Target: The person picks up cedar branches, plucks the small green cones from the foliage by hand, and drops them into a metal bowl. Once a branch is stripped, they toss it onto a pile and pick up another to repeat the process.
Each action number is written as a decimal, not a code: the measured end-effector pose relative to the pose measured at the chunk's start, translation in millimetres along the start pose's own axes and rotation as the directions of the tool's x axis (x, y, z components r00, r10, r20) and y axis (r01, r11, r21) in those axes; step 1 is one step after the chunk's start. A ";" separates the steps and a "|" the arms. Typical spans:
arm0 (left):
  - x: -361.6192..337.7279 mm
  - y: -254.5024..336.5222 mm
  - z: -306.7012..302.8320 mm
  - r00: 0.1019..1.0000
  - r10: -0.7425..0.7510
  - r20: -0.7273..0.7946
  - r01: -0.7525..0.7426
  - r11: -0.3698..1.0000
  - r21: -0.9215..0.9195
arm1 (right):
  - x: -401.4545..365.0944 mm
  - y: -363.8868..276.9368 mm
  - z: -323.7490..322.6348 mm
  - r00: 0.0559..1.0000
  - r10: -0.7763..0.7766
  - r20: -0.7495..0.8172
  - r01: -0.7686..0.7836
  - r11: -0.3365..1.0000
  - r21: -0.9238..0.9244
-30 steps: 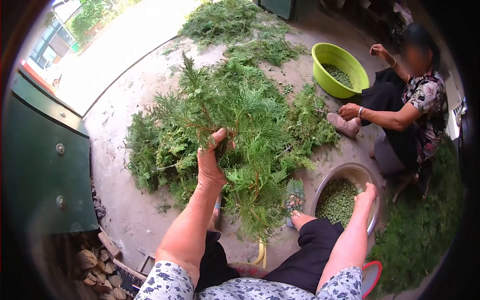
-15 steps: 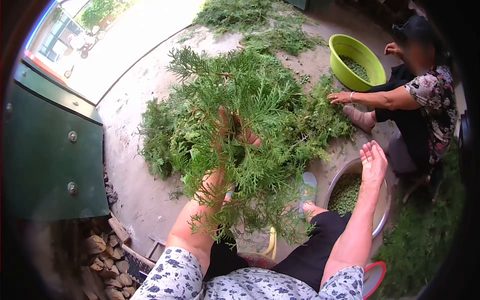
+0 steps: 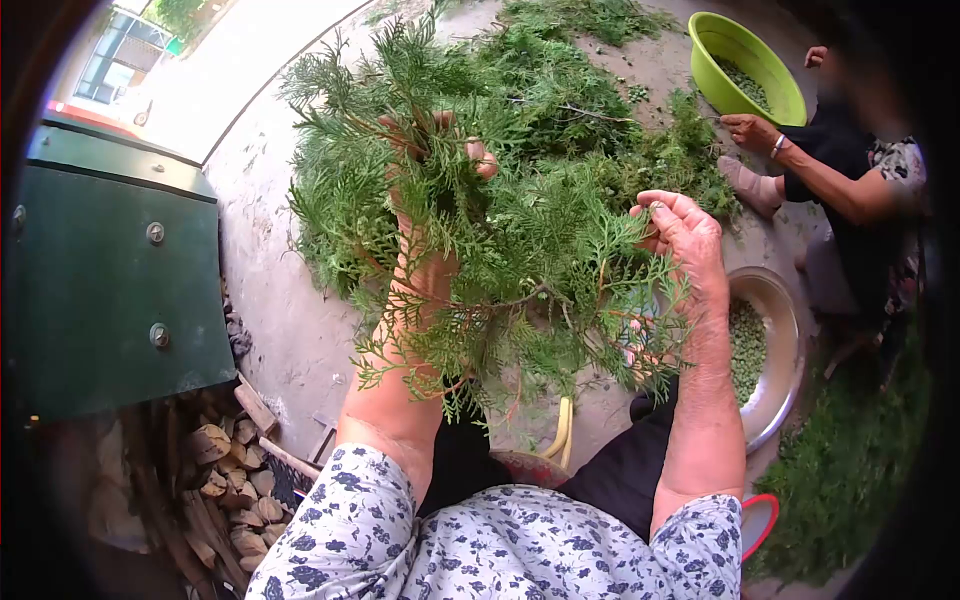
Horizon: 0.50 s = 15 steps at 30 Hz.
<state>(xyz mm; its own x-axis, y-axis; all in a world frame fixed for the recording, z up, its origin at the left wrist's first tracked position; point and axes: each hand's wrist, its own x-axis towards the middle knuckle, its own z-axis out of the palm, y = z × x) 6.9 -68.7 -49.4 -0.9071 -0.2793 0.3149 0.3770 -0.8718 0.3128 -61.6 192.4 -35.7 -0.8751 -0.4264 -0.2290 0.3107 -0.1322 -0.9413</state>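
A leafy evergreen branch, cypress-like with flat sprays [image 3: 520, 290], is raised in front of me. My left hand [image 3: 478, 158] is closed around it near the upper middle, partly hidden by foliage. On the right side of the branch, my right hand [image 3: 685, 232] has thumb and fingers pinched together at the spray tips; whatever small thing is between them is too small to name. Below and right of that hand stands a metal basin [image 3: 785, 370] holding many small green cones [image 3: 746, 350], partly covered by my right forearm.
A pile of cut branches [image 3: 570, 110] lies on the floor ahead. At right, a seated person [image 3: 850, 190] reaches toward the pile near a lime-green tub [image 3: 705, 60] with green cones. A green metal panel [image 3: 110, 290] and split firewood [image 3: 235, 480] are at left. More greenery [image 3: 840, 480] lies lower right.
My right hand has moved from above the basin to the branch, and its fingers have closed. The left hand still holds the branch. The other person's hand has drawn back from the pile.
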 end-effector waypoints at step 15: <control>-16.3 -20.2 24.7 0.924 -0.152 -0.351 0.338 0.753 0.564 | -8.1 -8.5 40.3 0.971 -0.237 0.017 0.238 0.967 -0.089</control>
<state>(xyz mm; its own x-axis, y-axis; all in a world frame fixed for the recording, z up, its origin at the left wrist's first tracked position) 18.7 -36.6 -38.7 -0.9611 -0.2670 -0.0713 0.0827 -0.5238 0.8478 -42.2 160.9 -15.9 -0.9175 -0.3977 0.0052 0.0592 -0.1495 -0.9870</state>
